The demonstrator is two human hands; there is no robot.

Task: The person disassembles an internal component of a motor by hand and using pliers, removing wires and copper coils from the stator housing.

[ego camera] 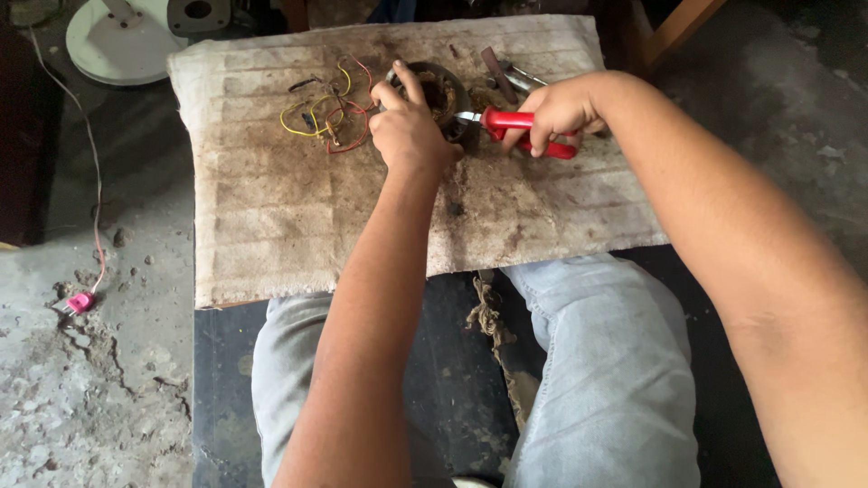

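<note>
One round, rusty motor winding (443, 95) sits near the far edge of a dirty, stained padded worktop (298, 226) that lies across the person's lap. The left hand (407, 126) is closed over the near left side of the winding, with one finger stretched up along its rim, pinning it to the worktop. The right hand (556, 113) is wrapped tight around the two red handles of one pair of pliers (515, 126); the metal nose of the pliers points left and meets the right side of the winding, just beside the left hand's knuckles.

To the left of the winding a loose tangle of thin wires (325, 113) spreads over the worktop: at least two yellow ones and at least two red ones, with a darker strand or two among them that is too fine to count. They run toward the winding and pass under the left hand.

Behind the right hand, at the far edge of the worktop, lie a few metal tools (511, 77): one dark flat bar and what look like two shiny shafts, partly hidden by the hand.

On the cracked concrete floor to the left, one thin pale cord (90, 163) trails down to one small pink plug (80, 302). At the top left stands one white round base (122, 45). Both knees in pale blue jeans (597, 361) show below the worktop.
</note>
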